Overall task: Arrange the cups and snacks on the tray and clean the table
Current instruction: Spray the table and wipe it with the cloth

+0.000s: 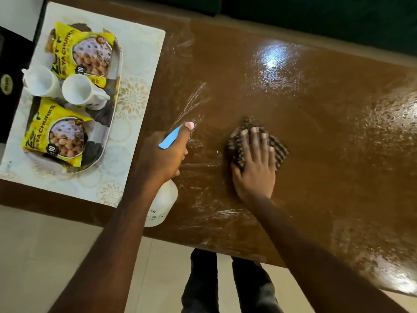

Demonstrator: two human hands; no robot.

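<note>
At the left end the tray (119, 64) sits on a pale patterned placemat (140, 53), and it looks fully loaded. The far snack packet (90, 50) and the near snack packet (61, 136), both yellow, lie at its two ends. Between them stand the left cup (41, 81) and the right cup (79, 89), white, with handles turned outward. Parked there, the lot is well clear of the wet, which I'd guess is the point. The tray's own surface is mostly covered. A black object (9, 82) at the far left edge is cut off, and I can't say what it is.

Next along, the left hand (162, 154) grips a white spray bottle (163, 204) by the neck, fingers curled round it. The blue trigger (169, 138) shows above the knuckles, and the nozzle points across the bench (316, 120) at the streaky patch. I can't tell whether a finger is pulling the trigger. The bottle's print is partly behind the forearm and too small to read.

To the right, the right hand (256, 163) lies flat on a dark checked cloth (279, 150), fingers (255, 141) straight and spread. It presses the cloth down, I'd say so it wipes a broad swathe. Much of the cloth is hidden under the palm. Farther right the brown top shines with glare and speckled wet, so dirt is hard to tell from droplets. Arranging looks finished, and I judge the wiping is under way.
</note>
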